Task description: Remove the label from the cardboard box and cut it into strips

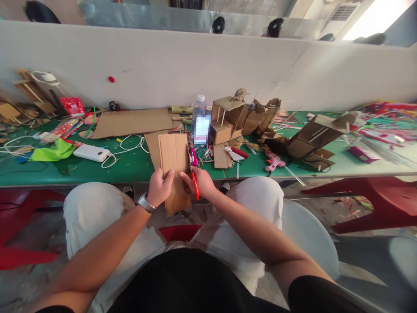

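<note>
A long rectangular piece of cardboard (176, 152) is held upright over the table's front edge, above my lap. My left hand (159, 187), with a metal watch on the wrist, grips its left edge, thumb on the front face. On the other side my right hand (200, 181) is closed around red-handled scissors (196, 186). The scissor blades point away from me along the cardboard's right edge; whether they bite into it I cannot tell. Behind the held piece lies another cardboard piece (152, 145), partly covered.
On the green table (137, 169) stand a bottle (201, 124), cardboard models (224, 117) and a tilted cardboard structure (308, 139). A pink glue gun (274, 161) lies to the right. A white power bank (92, 152) with a cable and a large cardboard sheet (132, 121) lie left.
</note>
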Demonstrator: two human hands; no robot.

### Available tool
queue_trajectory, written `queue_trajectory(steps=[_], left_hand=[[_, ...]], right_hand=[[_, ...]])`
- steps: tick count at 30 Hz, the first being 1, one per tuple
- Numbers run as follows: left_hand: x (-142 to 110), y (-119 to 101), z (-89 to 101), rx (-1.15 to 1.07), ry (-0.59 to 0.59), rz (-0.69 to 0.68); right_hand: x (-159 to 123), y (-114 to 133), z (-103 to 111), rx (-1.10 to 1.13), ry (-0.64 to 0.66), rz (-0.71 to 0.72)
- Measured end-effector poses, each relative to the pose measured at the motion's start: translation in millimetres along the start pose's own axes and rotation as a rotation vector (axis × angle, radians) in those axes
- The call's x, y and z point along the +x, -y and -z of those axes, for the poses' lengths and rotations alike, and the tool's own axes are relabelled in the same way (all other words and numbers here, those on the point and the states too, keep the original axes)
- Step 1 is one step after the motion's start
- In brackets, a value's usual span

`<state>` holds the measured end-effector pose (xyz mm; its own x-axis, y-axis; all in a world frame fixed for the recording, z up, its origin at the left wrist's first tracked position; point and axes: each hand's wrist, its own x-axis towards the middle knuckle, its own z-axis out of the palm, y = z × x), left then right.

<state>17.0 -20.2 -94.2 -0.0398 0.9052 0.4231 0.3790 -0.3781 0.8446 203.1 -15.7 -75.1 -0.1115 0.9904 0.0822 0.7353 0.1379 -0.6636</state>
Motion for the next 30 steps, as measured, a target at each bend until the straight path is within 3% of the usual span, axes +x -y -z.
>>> queue_trajectory(steps=[17,30], left_hand=[[6,9,-3.0,-0.336,0.024,0.177],[5,10,-4.7,-0.390,0.125,0.205]], right_hand=[[-1,1,6,0.152,-0.053,0.072],[-1,-3,4,0.166,-0.064,0.022]])
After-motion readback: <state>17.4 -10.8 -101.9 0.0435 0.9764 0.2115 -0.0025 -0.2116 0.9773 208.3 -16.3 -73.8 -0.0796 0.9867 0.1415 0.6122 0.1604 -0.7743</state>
